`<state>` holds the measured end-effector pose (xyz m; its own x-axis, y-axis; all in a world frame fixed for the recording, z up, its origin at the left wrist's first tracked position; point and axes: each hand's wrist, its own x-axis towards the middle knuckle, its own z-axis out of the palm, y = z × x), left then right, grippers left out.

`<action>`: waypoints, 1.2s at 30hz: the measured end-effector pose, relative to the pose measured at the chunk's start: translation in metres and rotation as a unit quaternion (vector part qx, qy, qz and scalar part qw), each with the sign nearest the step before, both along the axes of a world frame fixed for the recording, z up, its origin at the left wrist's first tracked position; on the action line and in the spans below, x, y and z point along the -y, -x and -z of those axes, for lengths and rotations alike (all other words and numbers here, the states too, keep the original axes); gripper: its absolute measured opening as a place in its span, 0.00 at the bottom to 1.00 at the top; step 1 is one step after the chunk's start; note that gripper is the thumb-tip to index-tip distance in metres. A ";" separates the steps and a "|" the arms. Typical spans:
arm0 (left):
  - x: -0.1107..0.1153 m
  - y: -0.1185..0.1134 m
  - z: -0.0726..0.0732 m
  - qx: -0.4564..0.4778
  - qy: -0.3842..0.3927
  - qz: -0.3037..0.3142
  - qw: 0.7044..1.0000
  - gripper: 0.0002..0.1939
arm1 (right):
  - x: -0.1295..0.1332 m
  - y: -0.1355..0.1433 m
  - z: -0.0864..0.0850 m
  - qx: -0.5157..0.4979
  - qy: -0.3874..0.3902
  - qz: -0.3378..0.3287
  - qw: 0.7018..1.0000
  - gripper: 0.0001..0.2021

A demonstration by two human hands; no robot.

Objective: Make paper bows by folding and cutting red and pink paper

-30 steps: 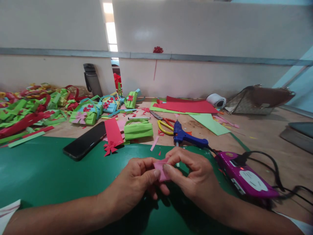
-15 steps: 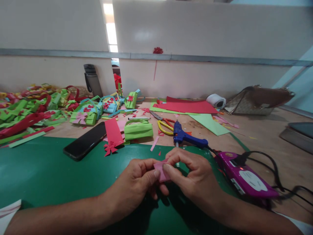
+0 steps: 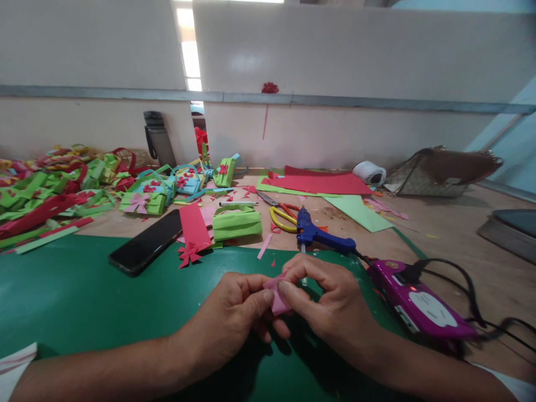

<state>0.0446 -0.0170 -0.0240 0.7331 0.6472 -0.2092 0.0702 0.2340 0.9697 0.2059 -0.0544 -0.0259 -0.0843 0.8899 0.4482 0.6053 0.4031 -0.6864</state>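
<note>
A small folded piece of pink paper [image 3: 280,301] is pinched between both hands above the green mat [image 3: 125,301]. My left hand [image 3: 238,307] grips its left edge with thumb and fingers, the lower fingers curled beneath. Thumb and forefinger of my right hand [image 3: 330,296] press on its upper right part. Just beyond the hands lie a green paper box [image 3: 237,223], a red paper strip [image 3: 195,223] with a red paper flower [image 3: 190,254], and a blue glue gun [image 3: 322,237]. Scissors with yellow and orange handles [image 3: 283,219] rest behind the glue gun.
A black phone [image 3: 146,243] lies left. Finished paper baskets [image 3: 144,195] and a heap of paper pieces [image 3: 46,190] fill the back left, near a grey bottle [image 3: 160,139]. A purple power strip [image 3: 422,301] with cables sits right. Red sheets [image 3: 322,181] and a handbag [image 3: 439,170] are behind.
The pink paper has tilted slightly, its lower edge a little further down, while both hands keep almost the same pinch and place. Nothing else has visibly moved.
</note>
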 end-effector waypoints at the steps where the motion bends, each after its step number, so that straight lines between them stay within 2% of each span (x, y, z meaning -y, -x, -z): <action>1: 0.000 0.000 0.000 -0.001 0.000 -0.001 1.000 0.17 | 0.000 0.000 0.000 0.000 0.000 0.001 1.000 0.10; 17: -0.001 0.000 0.000 0.003 0.006 -0.003 1.000 0.16 | -0.001 0.001 -0.001 0.000 0.012 -0.002 1.000 0.10; 21: 0.000 0.000 0.000 0.000 -0.012 -0.015 1.000 0.17 | 0.000 0.001 -0.002 -0.001 0.019 -0.006 1.000 0.09; 24: 0.000 0.000 -0.002 -0.009 -0.022 -0.018 1.000 0.17 | 0.000 0.000 -0.002 -0.006 0.037 0.017 0.999 0.07; 28: 0.000 0.001 -0.002 -0.014 -0.018 -0.011 1.000 0.17 | 0.000 0.001 0.000 -0.030 0.026 0.048 0.998 0.05; 36: -0.001 0.001 0.001 -0.024 0.004 0.002 1.000 0.18 | 0.000 0.001 0.000 -0.095 0.045 0.036 0.994 0.09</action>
